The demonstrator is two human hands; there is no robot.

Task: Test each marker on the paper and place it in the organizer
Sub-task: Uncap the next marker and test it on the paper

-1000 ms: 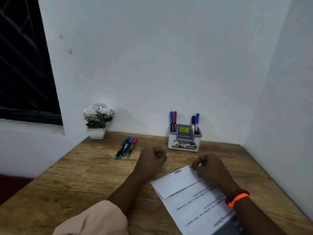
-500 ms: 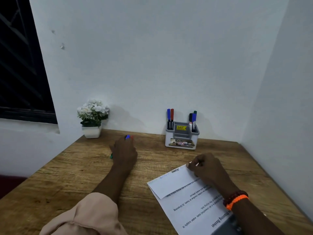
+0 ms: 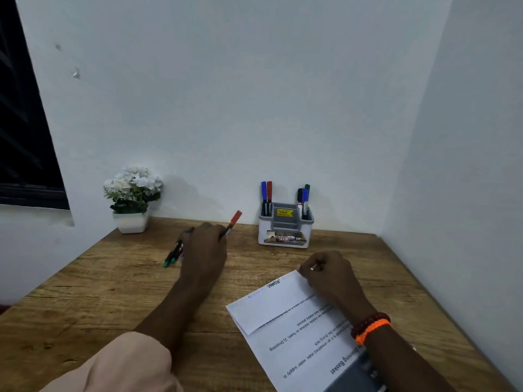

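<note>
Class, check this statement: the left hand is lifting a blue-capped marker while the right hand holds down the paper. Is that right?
Not quite. The head view shows the left hand lifting a red-capped marker, not a blue one. The right hand does hold down the paper.

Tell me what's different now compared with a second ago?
The left hand went from a fist near the paper out to the loose markers and now grips the red marker, lifted clear of the rest. The right hand kept holding the paper's folded edge. The organizer, its markers and the flower pot stayed put.
</note>
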